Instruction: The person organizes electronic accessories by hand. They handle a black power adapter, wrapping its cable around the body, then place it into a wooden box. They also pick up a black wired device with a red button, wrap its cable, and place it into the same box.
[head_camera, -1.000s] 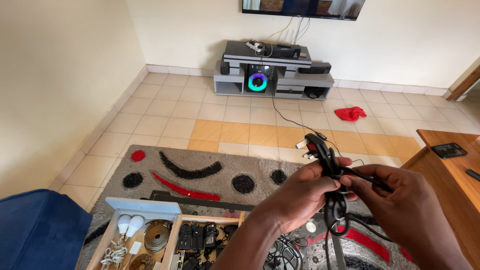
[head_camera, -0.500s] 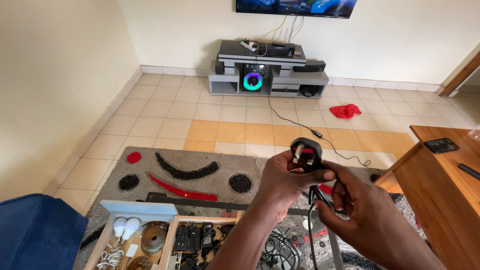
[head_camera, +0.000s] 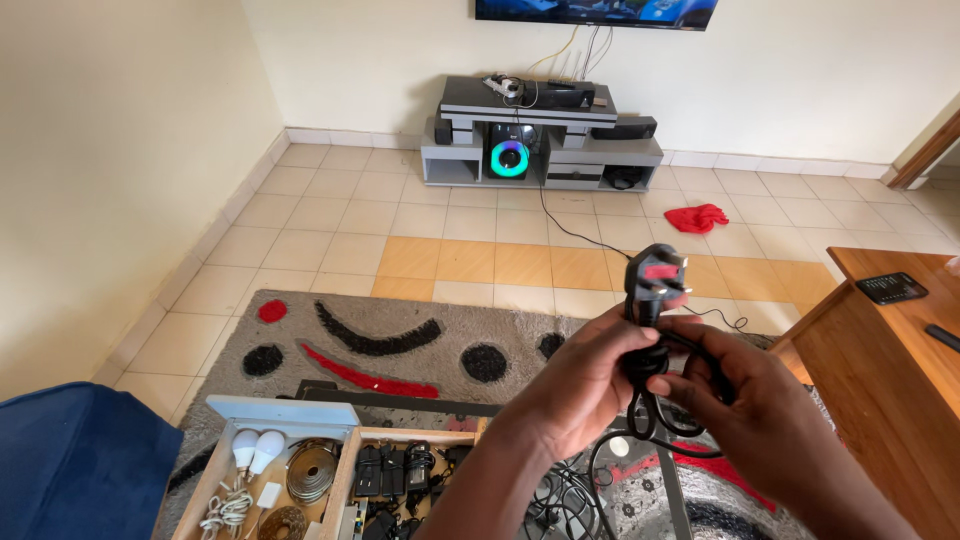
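Observation:
Both my hands hold a coiled black power cable (head_camera: 655, 385) in front of me. Its black three-pin plug (head_camera: 654, 281) sticks up above my fingers, prongs pointing right. My left hand (head_camera: 585, 385) wraps the cable just below the plug. My right hand (head_camera: 745, 415) grips the coil loops from the right side, thumb on top. Loops of the cable hang down between my hands.
A wooden compartment tray (head_camera: 330, 475) with bulbs, coiled wire and black adapters lies below. A wooden table (head_camera: 880, 370) with a remote stands right. A grey patterned rug (head_camera: 400, 340), blue fabric (head_camera: 70, 470), grey media stand (head_camera: 540, 135) and red cloth (head_camera: 697, 217) are on the tiled floor.
The plug has risen clear above my fingers and turned sideways. My hands have shifted slightly right and gathered the cable tighter into a coil.

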